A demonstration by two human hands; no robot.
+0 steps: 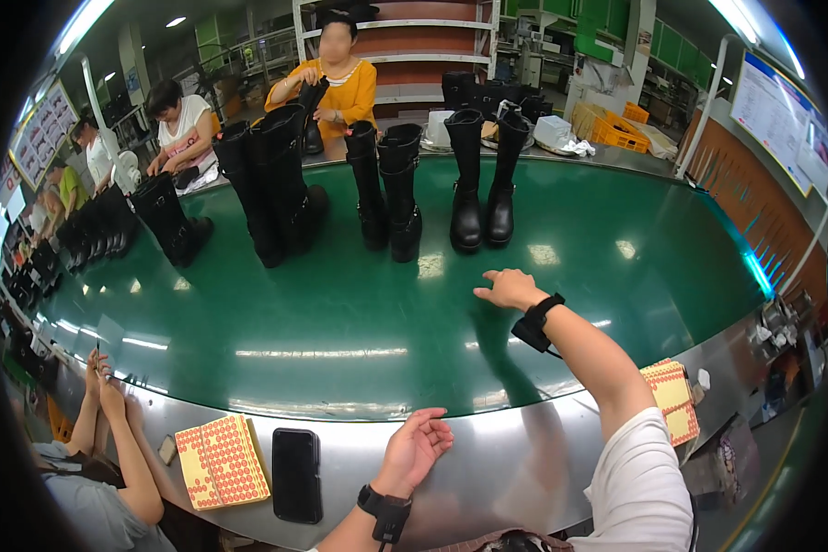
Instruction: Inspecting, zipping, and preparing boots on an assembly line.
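My right hand (509,288) reaches out over the green work surface (359,313), fingers loosely stretched and nothing in them. Just beyond it stand two tall black boots (481,184) with rounded toes, upright and side by side; the hand is apart from them. My left hand (417,451) hovers above the metal edge (488,469), palm partly turned up, fingers slightly bent and empty. Left of it lie a black phone-like case (297,475) and a stack of yellow cards with red marks (223,462). Each of my wrists wears a black strapped device.
More black boots (391,189) and taller ones (271,179) stand farther left. Across the surface, a person in orange (345,87) handles a black boot (314,115). Another person's hands (101,373) are at lower left. Yellow cards (672,400) lie by my right arm; an orange crate (619,132) sits behind.
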